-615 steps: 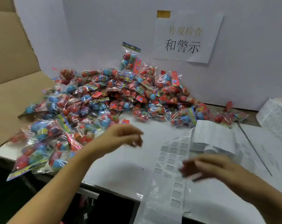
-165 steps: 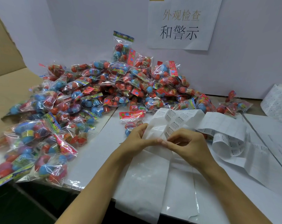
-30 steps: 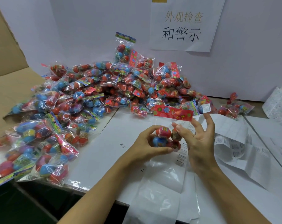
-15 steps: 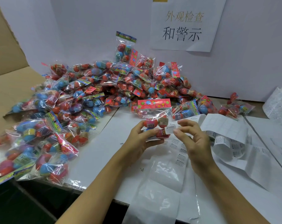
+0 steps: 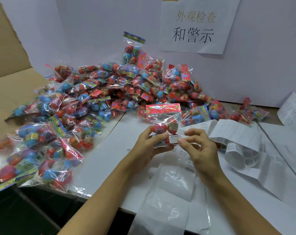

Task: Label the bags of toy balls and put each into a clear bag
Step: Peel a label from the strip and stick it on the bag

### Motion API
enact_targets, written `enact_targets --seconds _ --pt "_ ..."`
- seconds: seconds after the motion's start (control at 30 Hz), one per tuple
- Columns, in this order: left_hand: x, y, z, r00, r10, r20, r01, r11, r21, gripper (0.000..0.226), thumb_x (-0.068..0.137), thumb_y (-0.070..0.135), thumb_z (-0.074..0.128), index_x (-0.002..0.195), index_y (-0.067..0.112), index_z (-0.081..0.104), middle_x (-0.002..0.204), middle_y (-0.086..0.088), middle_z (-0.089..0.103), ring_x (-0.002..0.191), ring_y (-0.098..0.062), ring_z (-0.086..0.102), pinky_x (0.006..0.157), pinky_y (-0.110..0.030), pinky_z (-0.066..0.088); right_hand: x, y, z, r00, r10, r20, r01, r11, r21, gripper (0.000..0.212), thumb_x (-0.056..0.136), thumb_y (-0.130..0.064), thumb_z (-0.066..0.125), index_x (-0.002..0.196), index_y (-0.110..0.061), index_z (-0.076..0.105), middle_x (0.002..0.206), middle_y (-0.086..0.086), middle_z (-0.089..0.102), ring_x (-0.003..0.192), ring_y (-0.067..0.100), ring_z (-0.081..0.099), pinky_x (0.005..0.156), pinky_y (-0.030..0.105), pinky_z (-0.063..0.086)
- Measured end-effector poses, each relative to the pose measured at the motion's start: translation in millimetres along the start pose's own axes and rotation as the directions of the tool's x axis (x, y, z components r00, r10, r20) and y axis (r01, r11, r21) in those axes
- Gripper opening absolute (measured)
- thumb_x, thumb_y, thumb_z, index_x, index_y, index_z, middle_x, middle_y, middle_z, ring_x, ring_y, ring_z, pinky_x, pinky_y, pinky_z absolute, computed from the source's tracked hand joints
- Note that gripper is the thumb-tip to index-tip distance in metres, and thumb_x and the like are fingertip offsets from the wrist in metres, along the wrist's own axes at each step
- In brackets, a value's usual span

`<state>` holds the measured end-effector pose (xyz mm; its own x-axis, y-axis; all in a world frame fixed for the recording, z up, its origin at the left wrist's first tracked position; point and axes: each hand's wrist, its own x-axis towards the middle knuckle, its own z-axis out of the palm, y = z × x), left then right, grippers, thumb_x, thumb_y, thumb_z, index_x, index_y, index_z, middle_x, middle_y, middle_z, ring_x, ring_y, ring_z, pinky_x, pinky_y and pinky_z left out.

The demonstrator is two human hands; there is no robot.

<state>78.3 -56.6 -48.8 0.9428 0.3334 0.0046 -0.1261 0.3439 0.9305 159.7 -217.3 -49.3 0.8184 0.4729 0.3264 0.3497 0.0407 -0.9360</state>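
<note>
Left hand (image 5: 146,146) grips bag of toy balls (image 5: 164,122) mid-worktop; right hand (image 5: 199,146) pinches warning label (image 5: 174,138) onto it. Clear bags (image 5: 169,200) at near edge.

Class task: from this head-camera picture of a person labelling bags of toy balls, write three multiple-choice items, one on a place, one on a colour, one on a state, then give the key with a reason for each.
1. Where does the big pile of ball bags lie?
A. Left of and behind the hands
B. On the floor
C. Inside a drawer

2. What colour is the header card of the held bag?
A. Plain white
B. Pink-red with a flower print
C. Black

3. What is the right hand doing?
A. Resting flat on the table
B. Pointing at the wall sign
C. Pinching a white warning label at the bag

Key: 1 A, the pile covers the table's left and rear. 2 B, the card atop the bag is pink-red with flowers. 3 C, thumb and forefinger pinch the label while the left hand holds the bag.
</note>
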Motion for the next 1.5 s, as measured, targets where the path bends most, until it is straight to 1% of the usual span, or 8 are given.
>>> enact_targets --seconds 0.17,0.37,0.47,0.6,0.73,0.93,1.23,1.5 --pt "-0.7 -4.9 -4.1 0.997 0.054 0.051 -0.056 0.998 0.026 0.054 0.083 0.010 0.082 0.130 0.015 0.056 0.114 -0.013 0.076 0.105 -0.033 0.074 0.085 -0.031 0.061 0.5 0.2 0.2 1.000 0.006 -0.004 -0.006 1.000 -0.015 0.010 0.086 -0.019 0.076 0.077 -0.022 0.074 0.109 -0.015 0.059 0.100 -0.004 0.060 0.078 0.019 0.051" --pt "-2.0 -5.9 -4.0 0.995 0.091 0.051 -0.094 0.994 0.063 0.054 0.081 0.012 0.084 0.127 0.017 0.057 0.111 -0.010 0.077 0.104 -0.033 0.075 0.084 -0.030 0.061 0.0 -0.4 1.8 1.000 0.011 -0.024 -0.012 0.998 -0.056 0.008 0.085 -0.023 0.077 0.079 -0.026 0.073 0.109 -0.016 0.058 0.105 0.005 0.060 0.078 0.018 0.051" --pt "-2.9 -5.3 -3.6 0.993 0.113 0.042 -0.116 0.989 0.088 0.055 0.079 0.013 0.085 0.127 0.017 0.057 0.110 -0.010 0.077 0.103 -0.032 0.075 0.084 -0.030 0.061 -0.2 -1.8 3.1 0.999 -0.005 -0.049 0.001 0.997 -0.075 0.009 0.082 -0.035 0.075 0.078 -0.028 0.072 0.107 -0.015 0.057 0.104 0.007 0.060 0.077 0.017 0.050" --pt "-3.3 -8.4 -1.6 0.989 0.142 0.046 -0.147 0.980 0.136 0.048 0.084 0.005 0.081 0.125 0.018 0.058 0.107 -0.006 0.077 0.101 -0.030 0.075 0.082 -0.030 0.061 -2.4 -2.8 5.9 0.968 -0.163 -0.189 0.121 0.969 -0.215 0.018 0.082 -0.043 0.070 0.077 -0.026 0.069 0.107 -0.011 0.053 0.105 0.010 0.057 0.076 0.014 0.049" --pt "-2.8 -7.7 -2.9 0.991 0.126 0.041 -0.130 0.984 0.120 0.048 0.083 0.007 0.081 0.124 0.020 0.058 0.108 -0.004 0.078 0.103 -0.028 0.075 0.081 -0.028 0.060 -0.7 -2.9 1.1 0.900 -0.320 -0.296 0.245 0.933 -0.265 0.025 0.088 -0.044 0.071 0.101 -0.022 0.067 0.114 -0.007 0.049 0.102 0.002 0.054 0.075 0.010 0.048" --pt "-3.1 -8.1 -4.5 0.989 0.125 0.076 -0.132 0.986 0.100 0.051 0.084 0.011 0.083 0.127 0.021 0.058 0.112 -0.008 0.076 0.105 -0.031 0.074 0.084 -0.030 0.060 -3.0 0.4 5.7 0.994 -0.083 -0.067 0.069 0.980 -0.185 0.031 0.076 -0.061 0.067 0.090 -0.034 0.068 0.092 -0.015 0.069 0.090 -0.003 0.064 0.067 0.013 0.052" --pt "-3.5 -7.8 -3.1 0.989 0.123 0.084 -0.134 0.982 0.130 0.049 0.085 0.007 0.082 0.126 0.019 0.059 0.109 -0.006 0.076 0.104 -0.032 0.074 0.083 -0.031 0.061 3.5 8.4 3.3 0.998 -0.006 -0.065 0.004 1.000 -0.026 0.006 0.081 -0.036 0.079 0.086 -0.035 0.076 0.088 -0.018 0.074 0.089 0.002 0.069 0.072 0.014 0.055" --pt "-2.0 -9.0 -4.2 0.993 0.103 0.053 -0.109 0.986 0.123 0.048 0.084 0.003 0.081 0.122 0.024 0.061 0.107 -0.007 0.076 0.101 -0.031 0.075 0.080 -0.029 0.061 3.7 10.9 0.5 0.995 0.016 -0.100 -0.017 1.000 -0.015 0.011 0.092 -0.028 0.070 0.084 -0.026 0.077 0.082 -0.015 0.072 0.082 0.004 0.065 0.066 0.015 0.049"
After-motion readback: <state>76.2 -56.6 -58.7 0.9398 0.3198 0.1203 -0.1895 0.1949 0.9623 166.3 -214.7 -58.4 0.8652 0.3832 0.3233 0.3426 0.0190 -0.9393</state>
